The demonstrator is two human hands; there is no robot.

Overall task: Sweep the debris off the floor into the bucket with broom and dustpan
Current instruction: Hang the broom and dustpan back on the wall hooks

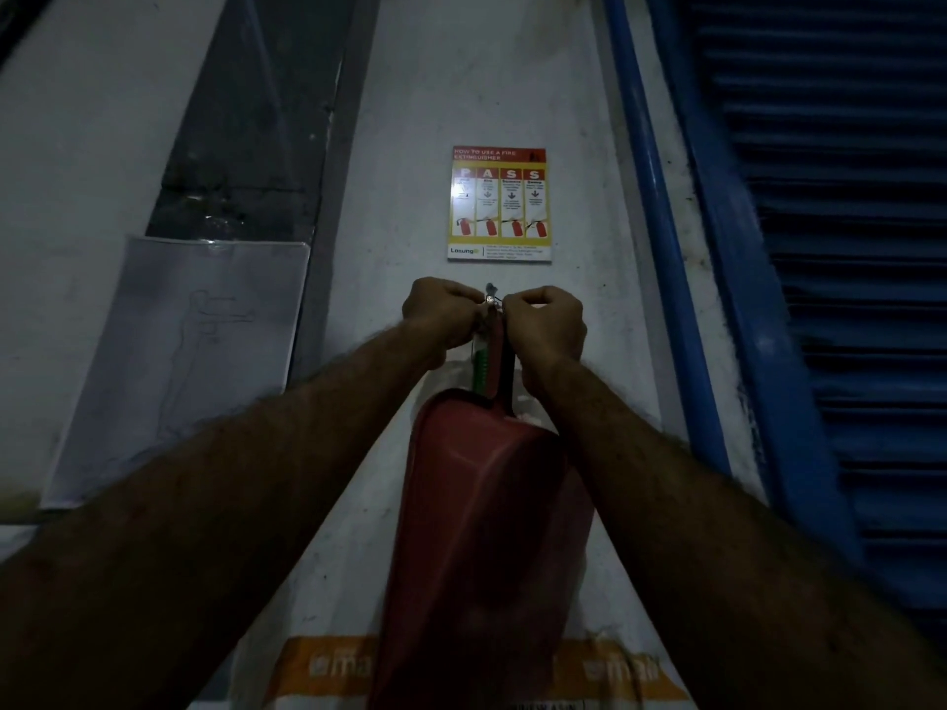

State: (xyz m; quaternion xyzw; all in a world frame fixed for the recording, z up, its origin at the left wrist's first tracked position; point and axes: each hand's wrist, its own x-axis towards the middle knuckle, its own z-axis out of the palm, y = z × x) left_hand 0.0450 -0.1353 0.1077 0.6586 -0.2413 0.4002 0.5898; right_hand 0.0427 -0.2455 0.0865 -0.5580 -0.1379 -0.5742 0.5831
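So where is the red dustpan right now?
The red dustpan hangs against the white wall at centre frame, its handle up at a hook just below the fire extinguisher poster, between the left hand and right hand.

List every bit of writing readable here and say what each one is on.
"HOW TO USE A FIRE EXTINGUISHER": heading of the wall poster.
"P A S S": its four column heads.
"Losung": logo at its bottom left, last letters uncertain.
Poster small print: too small to read.
White letters on the bag's orange band: partly hidden by the red dustpan, unreadable.
Paper sheet: faint sketch, no legible words.
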